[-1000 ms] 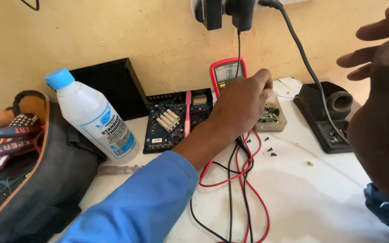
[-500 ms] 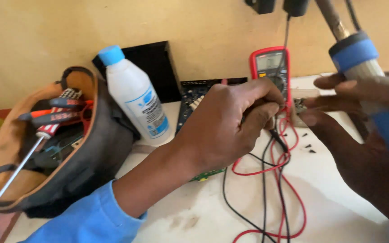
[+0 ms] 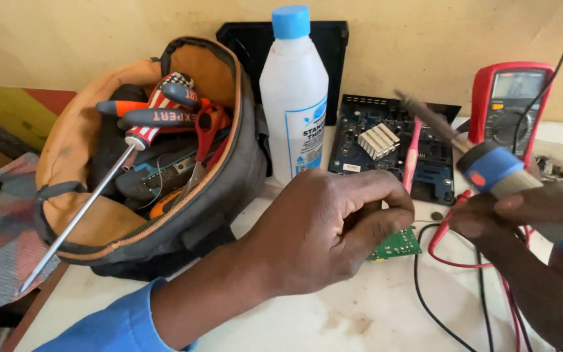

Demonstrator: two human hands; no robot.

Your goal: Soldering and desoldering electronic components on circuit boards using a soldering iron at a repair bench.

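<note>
On the white table [image 3: 333, 319] against a yellow wall [image 3: 99, 32], a tool bag [image 3: 158, 215] sits left of the left hand [image 3: 324, 231], whose fingers pinch a small green circuit board [image 3: 395, 244]. Right of it, the right hand [image 3: 529, 218] grips a soldering iron [image 3: 483, 163].

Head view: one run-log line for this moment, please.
left hand: pinches small green circuit board | right hand: grips blue-handled soldering iron, tip over dark circuit board | white table

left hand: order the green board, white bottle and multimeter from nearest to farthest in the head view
From the left hand:
1. green board, held at its fingertips
2. white bottle, just behind it
3. multimeter, far right at the back
</note>
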